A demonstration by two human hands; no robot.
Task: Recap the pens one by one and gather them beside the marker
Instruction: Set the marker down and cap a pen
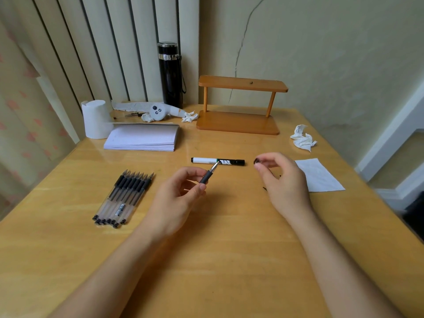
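Note:
A black-and-white marker (218,161) lies crosswise on the wooden table (206,260). My left hand (177,193) holds an uncapped pen (209,173) by its black grip, tip pointing up and right toward the marker. My right hand (281,177) pinches a small black pen cap (257,160) between thumb and fingertips, to the right of the marker's end. Several uncapped clear pens (125,197) lie side by side in a row at the left, tips pointing away. Small dark pieces (265,188) peek out beneath my right hand; what they are is unclear.
A white paper sheet (317,175) lies right of my right hand, a crumpled tissue (302,138) behind it. A wooden two-tier shelf (241,104), a notepad (143,137), a paper roll (96,119) and a black flask (171,74) stand at the back.

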